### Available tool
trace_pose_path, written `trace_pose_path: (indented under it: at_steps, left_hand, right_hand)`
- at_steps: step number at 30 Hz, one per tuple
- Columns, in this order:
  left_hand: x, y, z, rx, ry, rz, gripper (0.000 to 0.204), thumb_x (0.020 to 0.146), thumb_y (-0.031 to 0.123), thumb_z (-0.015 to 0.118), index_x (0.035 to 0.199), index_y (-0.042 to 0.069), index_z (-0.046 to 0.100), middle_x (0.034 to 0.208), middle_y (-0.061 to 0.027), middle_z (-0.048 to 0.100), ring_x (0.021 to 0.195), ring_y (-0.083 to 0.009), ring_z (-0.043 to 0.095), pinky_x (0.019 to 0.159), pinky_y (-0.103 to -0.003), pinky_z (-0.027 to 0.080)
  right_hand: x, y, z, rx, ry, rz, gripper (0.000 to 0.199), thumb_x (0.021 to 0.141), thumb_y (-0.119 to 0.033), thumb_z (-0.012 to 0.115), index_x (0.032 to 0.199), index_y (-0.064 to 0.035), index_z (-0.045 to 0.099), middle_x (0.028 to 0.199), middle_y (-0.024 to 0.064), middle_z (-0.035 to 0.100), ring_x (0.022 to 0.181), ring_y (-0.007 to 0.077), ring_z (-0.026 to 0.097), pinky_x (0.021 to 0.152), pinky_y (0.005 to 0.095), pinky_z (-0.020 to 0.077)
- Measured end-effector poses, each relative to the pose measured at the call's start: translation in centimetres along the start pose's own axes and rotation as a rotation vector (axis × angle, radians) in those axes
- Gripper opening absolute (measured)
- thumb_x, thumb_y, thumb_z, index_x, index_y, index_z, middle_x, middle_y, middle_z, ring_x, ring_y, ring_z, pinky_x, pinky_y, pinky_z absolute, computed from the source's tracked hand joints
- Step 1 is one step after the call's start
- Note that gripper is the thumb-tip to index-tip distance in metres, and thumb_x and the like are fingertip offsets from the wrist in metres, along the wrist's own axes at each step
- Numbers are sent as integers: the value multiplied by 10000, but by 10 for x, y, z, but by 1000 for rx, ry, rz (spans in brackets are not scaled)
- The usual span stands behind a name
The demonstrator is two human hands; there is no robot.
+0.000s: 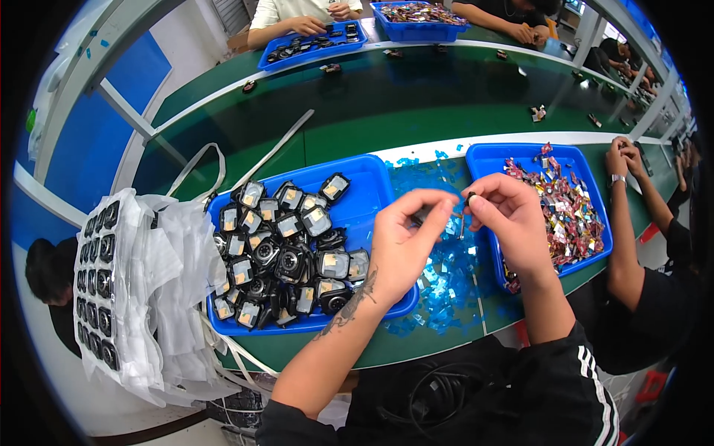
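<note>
My left hand and my right hand meet above a heap of blue film scraps on the green bench. Together they pinch a small dark part with a thin piece hanging from it; the fingertips of both hands close on it. Under my left hand stands a blue tray piled with several black square parts with pale faces. To the right of my right hand sits a second blue tray filled with small red and gold pieces.
White plastic packing sheets holding black parts hang off the bench's left end. A person's hands work at the right. Across the dark green belt, other people handle two more blue trays. Small parts lie scattered on the belt.
</note>
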State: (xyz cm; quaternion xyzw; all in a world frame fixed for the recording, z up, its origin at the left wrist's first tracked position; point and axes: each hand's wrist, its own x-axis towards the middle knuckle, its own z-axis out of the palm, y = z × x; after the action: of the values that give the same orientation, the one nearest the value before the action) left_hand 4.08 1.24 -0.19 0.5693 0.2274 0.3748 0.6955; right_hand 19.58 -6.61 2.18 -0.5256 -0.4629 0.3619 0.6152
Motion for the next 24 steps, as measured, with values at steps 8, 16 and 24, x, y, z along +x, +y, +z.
trace_pose_path:
  at_steps: [8,16,24]
  left_hand:
    - [0,-2,-1,116,2,39,72,848,65,690,874,-2,684,883,-50,626,765,-107,582,683,-240,460]
    - [-2,2,-1,585,137,128,125,832,87,725,797,-13,658,860,-10,608,717,-80,543,659,-240,437]
    - [-1,-4,5,47,51,-72,427,938,-23,510,1362,20,480,1063,-111,617,946,-144,604,823,-265,507]
  right_hand:
    - [-2,8,0,74,-48,1,110,883,-39,661,977,16,672,920,60,661,804,101,621,689,227,510]
    - [-11,-5,-4,88,120,-210,121,908,-21,599,1010,31,637,921,53,641,835,87,593,714,218,482]
    - [-24,-10,-7,107,-5,-41,111,923,-13,582,1017,41,610,872,39,619,777,69,588,702,204,478]
